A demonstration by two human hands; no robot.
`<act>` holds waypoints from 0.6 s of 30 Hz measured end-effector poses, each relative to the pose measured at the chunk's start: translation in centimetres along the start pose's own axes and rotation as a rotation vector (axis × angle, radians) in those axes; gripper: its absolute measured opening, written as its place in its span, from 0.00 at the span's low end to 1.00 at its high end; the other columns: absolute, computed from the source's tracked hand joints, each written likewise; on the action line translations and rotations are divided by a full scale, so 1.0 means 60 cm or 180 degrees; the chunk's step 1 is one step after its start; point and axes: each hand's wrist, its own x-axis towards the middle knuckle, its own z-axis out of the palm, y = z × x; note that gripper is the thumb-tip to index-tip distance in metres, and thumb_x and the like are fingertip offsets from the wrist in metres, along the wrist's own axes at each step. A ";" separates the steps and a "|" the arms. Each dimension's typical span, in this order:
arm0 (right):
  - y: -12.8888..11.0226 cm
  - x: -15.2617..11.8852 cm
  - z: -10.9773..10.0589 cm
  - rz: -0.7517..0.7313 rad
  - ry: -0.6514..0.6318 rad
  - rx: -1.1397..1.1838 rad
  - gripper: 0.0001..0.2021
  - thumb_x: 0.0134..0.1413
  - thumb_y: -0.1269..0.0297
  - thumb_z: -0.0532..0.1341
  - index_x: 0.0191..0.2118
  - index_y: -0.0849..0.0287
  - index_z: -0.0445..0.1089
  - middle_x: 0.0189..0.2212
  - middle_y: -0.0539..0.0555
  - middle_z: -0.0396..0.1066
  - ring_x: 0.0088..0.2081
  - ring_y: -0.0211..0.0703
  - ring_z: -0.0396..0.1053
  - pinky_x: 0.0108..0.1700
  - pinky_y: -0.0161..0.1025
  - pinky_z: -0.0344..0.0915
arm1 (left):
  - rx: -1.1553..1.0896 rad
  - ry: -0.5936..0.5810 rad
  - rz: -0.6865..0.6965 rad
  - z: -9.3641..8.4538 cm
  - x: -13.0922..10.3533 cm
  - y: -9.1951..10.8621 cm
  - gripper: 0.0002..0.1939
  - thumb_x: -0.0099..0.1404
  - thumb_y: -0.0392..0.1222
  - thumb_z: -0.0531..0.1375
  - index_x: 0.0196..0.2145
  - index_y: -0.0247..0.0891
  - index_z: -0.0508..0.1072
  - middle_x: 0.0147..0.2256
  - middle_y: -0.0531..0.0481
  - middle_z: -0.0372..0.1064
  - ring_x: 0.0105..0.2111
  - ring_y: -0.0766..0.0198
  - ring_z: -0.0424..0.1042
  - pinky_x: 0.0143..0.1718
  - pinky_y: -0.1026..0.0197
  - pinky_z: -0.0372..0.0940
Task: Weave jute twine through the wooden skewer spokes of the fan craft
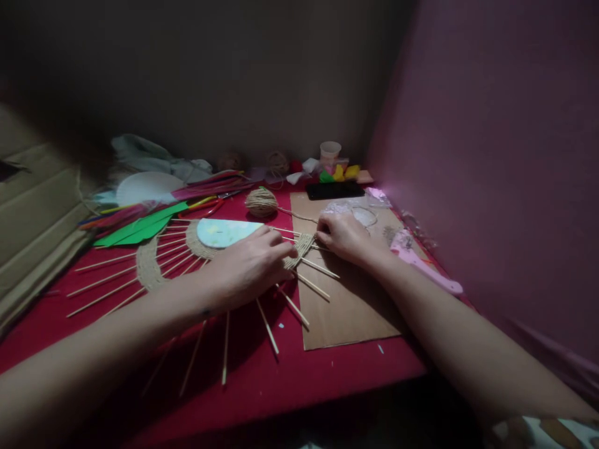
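A sunburst of thin wooden sticks (105,280) radiates from a pale round disc (219,232) on the red table, with bands of jute twine (148,265) woven through the sticks. My left hand (250,265) presses flat on the sticks beside the woven band. My right hand (344,236) pinches the twine at the band's right end (304,244). A strand runs from there to a ball of jute twine (261,202) behind the disc.
A brown cardboard sheet (349,312) lies under the right side. A black phone (334,189), a pink tool (423,265), a paper cup (330,150), green foam sheets (140,229), coloured sticks and scissors crowd the back. A cardboard box (32,224) stands left; a pink wall is right.
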 end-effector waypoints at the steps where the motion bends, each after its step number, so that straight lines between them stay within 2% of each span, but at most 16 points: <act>1: -0.002 -0.001 -0.001 0.0008 -0.0003 -0.0029 0.10 0.54 0.66 0.54 0.35 0.58 0.74 0.32 0.56 0.75 0.33 0.42 0.67 0.30 0.36 0.52 | -0.0027 -0.0092 0.0112 0.001 0.006 0.003 0.11 0.66 0.44 0.53 0.41 0.38 0.73 0.37 0.44 0.65 0.40 0.56 0.62 0.38 0.57 0.60; 4: -0.007 -0.008 -0.010 0.0040 -0.0007 -0.0188 0.12 0.56 0.66 0.53 0.36 0.58 0.73 0.33 0.57 0.75 0.32 0.43 0.67 0.29 0.37 0.51 | -0.0031 -0.0203 0.0269 0.014 0.017 0.004 0.10 0.66 0.43 0.54 0.36 0.38 0.74 0.36 0.44 0.63 0.39 0.57 0.61 0.38 0.57 0.59; 7: -0.003 -0.017 -0.025 0.0002 0.0001 -0.0289 0.11 0.55 0.67 0.53 0.35 0.58 0.74 0.33 0.58 0.74 0.32 0.43 0.66 0.29 0.38 0.49 | -0.0146 -0.0036 0.0275 0.036 0.014 -0.006 0.09 0.66 0.41 0.54 0.37 0.38 0.74 0.37 0.45 0.63 0.39 0.57 0.61 0.40 0.56 0.59; 10: 0.007 -0.027 -0.039 -0.0028 -0.0073 -0.0157 0.08 0.51 0.68 0.57 0.31 0.58 0.74 0.29 0.55 0.73 0.29 0.41 0.64 0.29 0.38 0.50 | -0.0242 0.0073 0.0323 0.050 0.008 -0.014 0.08 0.66 0.39 0.54 0.39 0.38 0.73 0.38 0.45 0.62 0.40 0.58 0.61 0.41 0.56 0.60; 15: 0.015 -0.043 -0.048 0.0196 -0.0342 0.0078 0.06 0.48 0.70 0.59 0.28 0.56 0.74 0.25 0.53 0.72 0.26 0.38 0.62 0.28 0.37 0.52 | -0.0323 0.0292 0.0282 0.055 0.007 -0.013 0.12 0.66 0.40 0.55 0.47 0.39 0.70 0.40 0.44 0.63 0.40 0.58 0.61 0.40 0.56 0.60; 18: 0.017 -0.054 -0.049 0.0291 -0.0438 0.0085 0.06 0.47 0.70 0.60 0.28 0.56 0.74 0.24 0.52 0.71 0.25 0.37 0.62 0.26 0.37 0.51 | -0.0331 0.0262 0.0285 0.055 0.007 -0.011 0.11 0.66 0.40 0.54 0.45 0.40 0.71 0.38 0.45 0.62 0.38 0.60 0.61 0.39 0.58 0.60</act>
